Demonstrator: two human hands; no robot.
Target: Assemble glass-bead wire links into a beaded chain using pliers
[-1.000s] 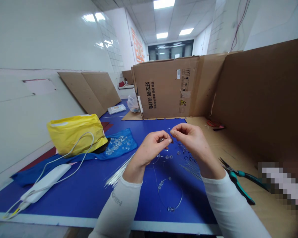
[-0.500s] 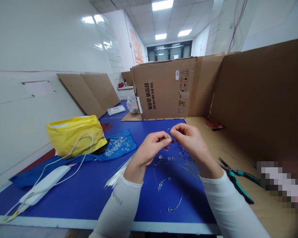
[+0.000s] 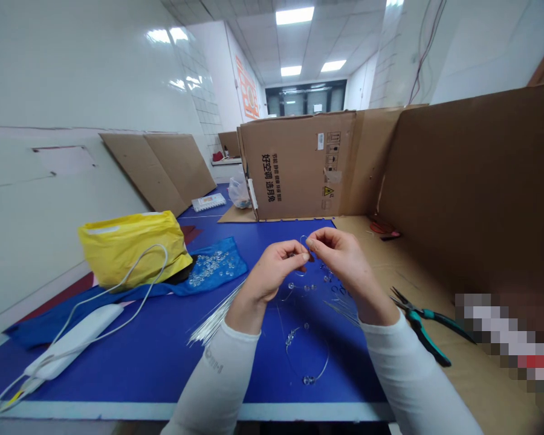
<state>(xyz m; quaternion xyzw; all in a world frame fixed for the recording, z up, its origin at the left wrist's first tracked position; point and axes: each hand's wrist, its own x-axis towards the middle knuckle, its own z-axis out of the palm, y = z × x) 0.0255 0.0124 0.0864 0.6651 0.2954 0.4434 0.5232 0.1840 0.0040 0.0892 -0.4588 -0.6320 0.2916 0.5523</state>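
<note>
Head view:
1. Your left fingertips and right fingertips pinch shut on a thin wire loop, above the blue table.
2. Loosen your pinch and the loop could spring free.
3. Wire-strung clear beads just below could then snag or scatter.

A thin wire loop stands pinched upright.

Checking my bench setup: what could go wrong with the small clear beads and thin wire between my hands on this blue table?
The loose clear beads could roll off the blue table. The bundle of thin silver wires beside the left hand might snag the white sleeve and scatter.
</note>
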